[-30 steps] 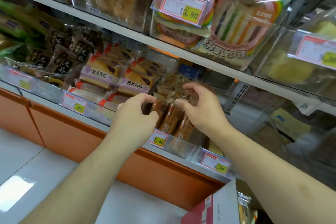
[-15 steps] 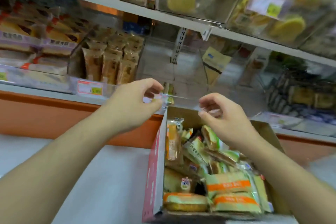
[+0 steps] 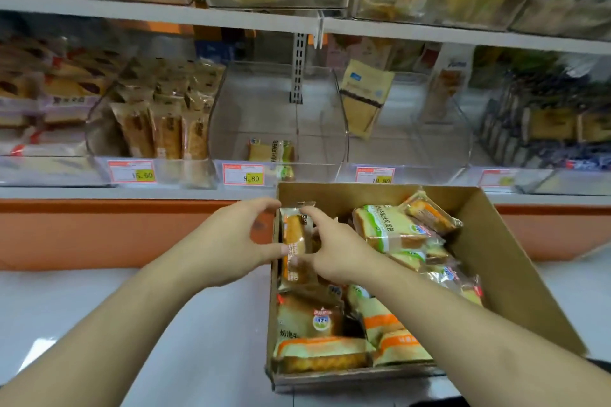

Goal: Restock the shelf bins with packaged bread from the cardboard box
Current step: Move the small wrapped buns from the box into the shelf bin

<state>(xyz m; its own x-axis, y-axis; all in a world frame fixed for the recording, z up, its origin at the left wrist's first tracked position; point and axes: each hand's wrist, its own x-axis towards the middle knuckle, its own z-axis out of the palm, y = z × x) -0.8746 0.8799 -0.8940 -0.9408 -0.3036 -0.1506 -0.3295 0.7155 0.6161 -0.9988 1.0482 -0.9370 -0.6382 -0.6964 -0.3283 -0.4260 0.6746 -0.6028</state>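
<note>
— What are your hands doing right now?

— My left hand [image 3: 231, 238] is reaching over the near-left wall of the cardboard box [image 3: 515, 274], thumb touching the lower part of an upright bread packet [image 3: 295, 241] that is standing against that wall. My right hand [image 3: 334, 251] is coming at the same packet from the right, index finger stretching toward its top seal. I think neither hand is closing on it yet; the fingers are spread and only brushing the wrapper, though my right palm is hiding the packet's right edge, so I am not sure.

— Which way is the packet lying?

— Its long axis is running near to far, sealed end pointing at the shelf. It is sitting between my two hands, the left thumb nearest.

— And where is it going?

— Probably into the clear bin [image 3: 277, 116] straight beyond the box, the one behind the 8.80 price tag [image 3: 244, 174]. It is holding just one yellow pack [image 3: 269, 150] at its front. The bin to its left is standing full of brown stick packets [image 3: 162, 129]. The lift is going up and away from me, barely left, so either hand is serving equally well.

— The rest of the stock?

— Green and orange loaf packs [image 3: 390, 228] are lying heaped across the box, right of and nearer than my hands.
</note>
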